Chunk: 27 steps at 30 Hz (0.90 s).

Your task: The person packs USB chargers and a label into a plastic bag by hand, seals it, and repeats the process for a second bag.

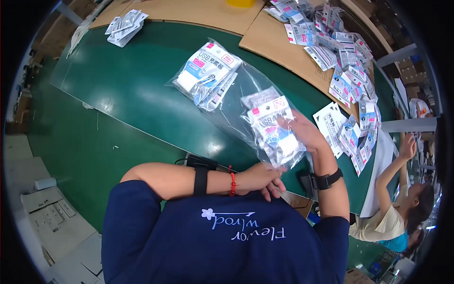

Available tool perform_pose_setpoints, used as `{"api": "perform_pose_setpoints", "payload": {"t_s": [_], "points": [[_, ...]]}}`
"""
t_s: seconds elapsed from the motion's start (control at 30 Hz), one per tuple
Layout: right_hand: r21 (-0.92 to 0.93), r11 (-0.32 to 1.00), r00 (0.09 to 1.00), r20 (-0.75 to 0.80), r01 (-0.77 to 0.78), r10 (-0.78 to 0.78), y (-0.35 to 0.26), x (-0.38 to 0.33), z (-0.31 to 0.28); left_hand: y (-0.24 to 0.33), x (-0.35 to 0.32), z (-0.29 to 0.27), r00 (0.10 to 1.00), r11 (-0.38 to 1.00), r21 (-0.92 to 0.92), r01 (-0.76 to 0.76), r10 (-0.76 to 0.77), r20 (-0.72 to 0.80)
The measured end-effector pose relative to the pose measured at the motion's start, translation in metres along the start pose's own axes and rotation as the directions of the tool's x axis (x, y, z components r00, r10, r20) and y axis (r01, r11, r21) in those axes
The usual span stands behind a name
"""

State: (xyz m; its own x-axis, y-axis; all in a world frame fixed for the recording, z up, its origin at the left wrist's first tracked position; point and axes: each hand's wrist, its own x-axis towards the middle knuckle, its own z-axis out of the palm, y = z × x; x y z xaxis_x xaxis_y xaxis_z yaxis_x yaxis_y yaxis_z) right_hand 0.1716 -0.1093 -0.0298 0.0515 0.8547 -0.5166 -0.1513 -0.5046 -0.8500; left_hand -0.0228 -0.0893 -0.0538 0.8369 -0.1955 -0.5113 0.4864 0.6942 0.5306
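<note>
A long clear plastic bag [242, 87] lies across the green tabletop in front of me. At its far left end sits a stack of flat white, pink and blue charger packs [208, 71]. More charger packs [274, 123] are at the end nearer me, under clear film. My right hand [305, 131] grips these from the right side, with its fingers over their face. My left hand [262, 179] reaches across from the left, beside the bag's near corner. Its thumb side seems to pinch the film there, while the other fingers hang loosely curled.
Many loose charger packs [345, 52] are heaped on cardboard [279, 42] at the far right, spilling toward my right arm. A small stack of packs [125, 27] lies at the far left. Another person [397, 213] works at the right. The green table's [127, 123] near edge runs before me.
</note>
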Motion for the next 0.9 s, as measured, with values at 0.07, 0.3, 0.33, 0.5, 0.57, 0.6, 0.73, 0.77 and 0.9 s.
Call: {"api": "perform_pose_setpoints", "payload": {"t_s": [0.07,0.3,0.33,0.5,0.57,0.6,0.73,0.77,0.9], "points": [[0.085,0.996,0.999,-0.045,-0.01,0.014,0.004,0.008,0.011,-0.003,0.003,0.005,1.0,1.0,0.001,-0.009,0.009,0.018],[0.502,0.793,0.915,-0.368,0.346,-0.166,-0.002,0.029,0.091,-0.011,0.008,-0.001,0.991,0.969,0.24,0.06,-0.087,0.101],[0.504,0.791,0.915,-0.366,0.347,-0.169,-0.007,0.027,0.084,-0.011,0.005,-0.004,0.991,0.968,0.247,0.05,-0.079,0.108],[-0.246,0.966,0.996,-0.057,-0.075,0.063,-0.019,0.011,0.036,-0.008,-0.001,-0.008,0.988,0.976,0.208,0.058,-0.085,0.127],[0.014,0.981,0.981,-0.035,-0.192,0.192,-0.014,0.012,0.042,-0.01,-0.001,-0.008,0.985,0.971,0.234,0.055,-0.091,0.148],[0.013,0.981,0.981,-0.036,-0.191,0.192,-0.011,0.014,0.05,-0.011,-0.001,-0.008,0.982,0.966,0.255,0.053,-0.097,0.163],[0.387,0.922,0.989,-0.124,-0.03,0.084,-0.003,0.022,0.086,-0.012,0.008,-0.008,0.977,0.943,0.327,0.07,-0.131,0.169],[0.388,0.921,0.99,-0.121,-0.022,0.075,-0.003,0.023,0.088,-0.013,0.009,-0.008,0.976,0.933,0.352,0.08,-0.144,0.162],[0.346,0.938,0.995,-0.095,0.02,0.014,0.0,0.017,0.077,0.017,-0.023,-0.019,0.893,0.406,0.807,-0.429,0.055,0.448]]}}
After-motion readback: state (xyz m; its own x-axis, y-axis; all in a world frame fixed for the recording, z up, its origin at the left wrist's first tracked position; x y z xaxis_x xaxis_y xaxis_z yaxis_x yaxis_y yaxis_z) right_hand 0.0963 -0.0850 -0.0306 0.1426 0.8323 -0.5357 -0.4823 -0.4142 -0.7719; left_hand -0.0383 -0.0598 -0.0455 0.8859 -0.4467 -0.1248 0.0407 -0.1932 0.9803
